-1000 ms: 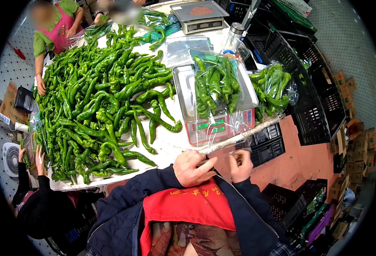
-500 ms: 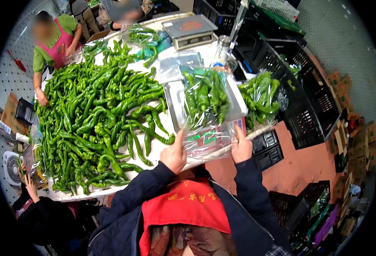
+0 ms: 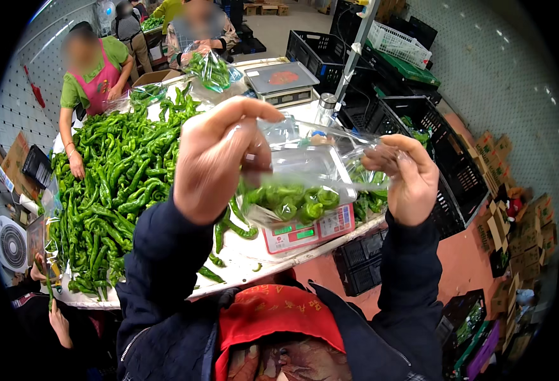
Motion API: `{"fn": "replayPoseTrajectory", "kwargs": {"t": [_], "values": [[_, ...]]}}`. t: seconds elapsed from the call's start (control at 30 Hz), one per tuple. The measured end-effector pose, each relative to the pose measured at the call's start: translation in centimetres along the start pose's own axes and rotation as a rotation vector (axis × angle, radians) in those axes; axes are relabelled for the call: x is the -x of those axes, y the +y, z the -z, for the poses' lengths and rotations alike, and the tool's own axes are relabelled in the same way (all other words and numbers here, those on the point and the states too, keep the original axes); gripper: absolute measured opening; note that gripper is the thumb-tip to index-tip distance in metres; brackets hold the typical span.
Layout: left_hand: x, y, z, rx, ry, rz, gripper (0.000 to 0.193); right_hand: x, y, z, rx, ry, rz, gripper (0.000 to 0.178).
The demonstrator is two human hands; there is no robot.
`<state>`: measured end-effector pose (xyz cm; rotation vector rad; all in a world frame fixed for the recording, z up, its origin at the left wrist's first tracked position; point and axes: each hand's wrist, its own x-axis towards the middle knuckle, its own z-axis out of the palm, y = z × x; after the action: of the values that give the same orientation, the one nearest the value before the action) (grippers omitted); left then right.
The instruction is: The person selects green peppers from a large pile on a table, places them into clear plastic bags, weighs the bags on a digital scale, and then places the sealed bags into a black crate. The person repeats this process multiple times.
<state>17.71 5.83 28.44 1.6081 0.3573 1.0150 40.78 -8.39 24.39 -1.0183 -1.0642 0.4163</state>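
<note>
Raised in front of me, my left hand [image 3: 212, 162] and my right hand [image 3: 409, 181] pinch opposite sides of a clear plastic bag's mouth. Green peppers [image 3: 295, 202] show in the lower part of this bag [image 3: 317, 152], which hangs over a red and white digital scale [image 3: 309, 230] with a metal tray [image 3: 330, 162]. Whether the bag still touches the tray is hidden. To the left, a large heap of long green peppers [image 3: 111, 197] covers the white table [image 3: 178, 293]. More bagged peppers lie behind my right hand, partly hidden.
Another scale [image 3: 282, 79] stands at the table's far side, near a glass jar [image 3: 326, 108] and a metal post [image 3: 355, 51]. Black crates [image 3: 441, 152] line the right. A co-worker in a pink apron [image 3: 105, 79] reaches into the heap; another person's hands [image 3: 57, 317] are at lower left.
Both hands have risen with the bag's mouth and spread wider apart. The peppers in the bag now appear lower, end-on, over the scale. The view has tilted up.
</note>
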Motion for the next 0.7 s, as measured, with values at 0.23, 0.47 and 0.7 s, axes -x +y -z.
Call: {"fn": "replayPoseTrajectory", "kwargs": {"t": [0.23, 0.47, 0.7], "values": [[-5.6, -4.4, 1.9, 0.135, 0.016, 0.139, 0.025, -3.5, 1.8, -0.4, -0.049, -0.029, -0.043, 0.026], [-6.6, -6.9, 0.4, 0.09, 0.069, -0.125, 0.029, -5.1, 4.3, 0.5, 0.051, 0.113, 0.096, 0.025], [8.5, -20.3, -0.9, -0.402, 0.016, 0.088, 0.047, 11.3, 15.1, 3.7, 0.267, 0.237, -0.264, 0.025]]}}
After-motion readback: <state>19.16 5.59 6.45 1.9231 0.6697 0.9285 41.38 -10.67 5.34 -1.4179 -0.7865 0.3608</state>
